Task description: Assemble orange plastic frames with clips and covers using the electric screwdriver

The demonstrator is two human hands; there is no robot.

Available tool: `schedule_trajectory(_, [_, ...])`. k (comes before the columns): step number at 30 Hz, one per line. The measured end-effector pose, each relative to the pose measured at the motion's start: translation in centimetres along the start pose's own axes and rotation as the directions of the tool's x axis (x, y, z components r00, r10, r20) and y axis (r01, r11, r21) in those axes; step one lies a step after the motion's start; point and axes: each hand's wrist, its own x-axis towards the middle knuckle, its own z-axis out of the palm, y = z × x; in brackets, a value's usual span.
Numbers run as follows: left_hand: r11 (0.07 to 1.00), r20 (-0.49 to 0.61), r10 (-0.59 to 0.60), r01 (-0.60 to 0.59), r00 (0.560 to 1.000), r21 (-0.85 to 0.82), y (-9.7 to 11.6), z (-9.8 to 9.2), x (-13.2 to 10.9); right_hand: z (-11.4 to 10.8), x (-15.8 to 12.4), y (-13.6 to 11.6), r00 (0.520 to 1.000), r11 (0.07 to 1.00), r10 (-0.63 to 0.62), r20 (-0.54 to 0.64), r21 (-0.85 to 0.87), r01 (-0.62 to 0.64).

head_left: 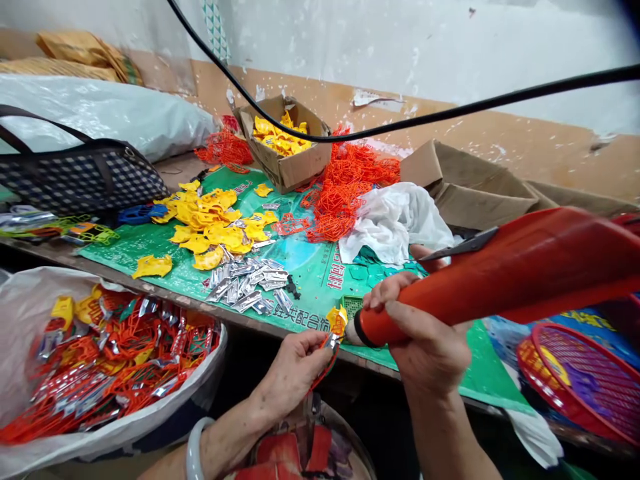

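My left hand (295, 363) pinches a small plastic piece (338, 321) with yellow, silver and orange-red parts near the table's front edge. My right hand (425, 333) is wrapped around a large red power screwdriver (480, 273) with a black collar and a grey metal lever. Its pale nose meets or nearly touches the yellow part; the exact contact point is hidden. Just behind the nose sits a small green basket (351, 305). Left of it lie silver parts (250, 283) and a heap of yellow plastic parts (215, 220).
A white-lined container (220, 353) at lower left holds many assembled pieces. Orange-red frames (345, 187) pile up beside a cardboard box (300, 170) of yellow parts. A white cloth (395, 220) lies at centre right. A red basket (585, 380) stands right. A black cable (400, 127) hangs across.
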Motion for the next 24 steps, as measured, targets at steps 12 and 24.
schedule_trajectory(12, [0.999,-0.024,-0.023,0.024,0.999,0.034,0.57,0.26,-0.11,-0.08,-0.05,0.43,1.000,0.999,-0.003,0.024,-0.038,0.004])
schedule_trajectory(24, [0.999,-0.024,-0.046,0.046,0.999,0.006,0.53,0.41,-0.07,-0.25,-0.37,0.62,0.999,0.994,0.017,0.035,-0.111,-0.013])
